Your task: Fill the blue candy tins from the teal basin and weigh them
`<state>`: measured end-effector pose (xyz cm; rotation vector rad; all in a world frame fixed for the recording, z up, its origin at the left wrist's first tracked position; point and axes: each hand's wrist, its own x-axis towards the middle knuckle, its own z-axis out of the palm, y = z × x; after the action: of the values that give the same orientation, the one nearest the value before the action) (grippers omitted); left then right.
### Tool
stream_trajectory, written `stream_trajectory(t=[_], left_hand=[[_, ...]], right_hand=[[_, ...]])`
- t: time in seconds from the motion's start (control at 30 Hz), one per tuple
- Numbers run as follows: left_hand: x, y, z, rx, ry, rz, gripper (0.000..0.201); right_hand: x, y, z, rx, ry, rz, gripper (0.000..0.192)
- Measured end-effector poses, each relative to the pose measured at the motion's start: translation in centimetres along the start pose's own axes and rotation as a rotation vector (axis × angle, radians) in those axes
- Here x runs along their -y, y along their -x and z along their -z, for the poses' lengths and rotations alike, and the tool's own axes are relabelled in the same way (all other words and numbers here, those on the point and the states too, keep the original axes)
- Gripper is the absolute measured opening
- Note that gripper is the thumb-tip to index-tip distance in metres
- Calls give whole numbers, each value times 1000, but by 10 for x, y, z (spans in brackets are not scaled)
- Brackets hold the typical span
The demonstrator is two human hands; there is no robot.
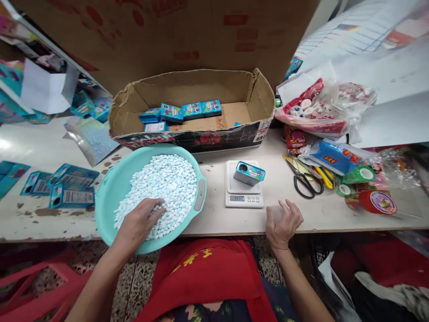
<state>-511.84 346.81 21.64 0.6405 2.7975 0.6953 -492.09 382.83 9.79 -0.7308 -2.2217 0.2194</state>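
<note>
A person's left hand (139, 223) digs, palm down, into a heap of small white tablets (161, 183) filling a round teal basin (109, 197), the fingertips sunk among the pieces so that it cannot be told whether they have closed on any. The tablets are pale, oval and loose, mounded toward the middle and far side of the basin, whose near rim juts out past the front edge of the table (214, 219). The right hand (283, 221) hovers over the table's front edge with fingers loosely curled and spread, holding nothing — just short of a small white digital scale (244, 190). On the scale's platform lies a little teal box (249, 173), tipped on its side with its open end showing. Behind scale and basin stands a battered cardboard carton (197, 105), top open, with more teal boxes lying flat inside. Flattened teal packets (72, 194) lie left of the basin; scissors (303, 179), rolls of tape (372, 201) and plastic bags crowd the right. The only bare stretch of table runs between scale and scissors, and along the front edge near the right hand.
</note>
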Motion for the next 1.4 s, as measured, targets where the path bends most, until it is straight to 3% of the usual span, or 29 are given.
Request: stream_trajectory(t=[0.1,0.17,0.3,0.4,0.5,0.6,0.73,0.87,1.0,1.13,1.2,1.3,1.4], left_hand=[[-4,-7,6,8,90,102,33],[-4,-8,10,10,239,242,32],[-2,-5,23,-115,796,512,35],[-2,-8,32,-222,1185,505,37],[-1,-20,33,-116,1315,540,34],[4,-35,31,7,1264,576,24],[5,-48,38,105,1086,463,27],[-15,-65,47,399,786,462,28],[-77,-96,44,485,560,140,18],[-163,-130,23,595,288,-188,14],[-197,-143,10,595,150,-303,15],[-226,-157,-7,504,-123,-473,17],[-232,-165,-18,453,-296,-586,20]], right_hand=[[0,-1,-1,-9,-3,25,40],[0,-1,-1,-11,-2,37,40],[-1,-1,0,10,-16,41,39],[-2,-1,0,3,-15,37,38],[-5,0,-2,2,-25,33,37],[-9,2,-6,0,-43,33,38],[-9,3,-8,-16,-15,62,42],[-5,2,-6,-25,-10,62,40],[-2,2,-5,-33,-19,46,40],[2,0,-4,-40,-6,45,40],[4,-1,-3,-45,1,38,39],[7,-2,-2,-49,3,28,38],[8,-3,-1,-34,-3,20,38]])
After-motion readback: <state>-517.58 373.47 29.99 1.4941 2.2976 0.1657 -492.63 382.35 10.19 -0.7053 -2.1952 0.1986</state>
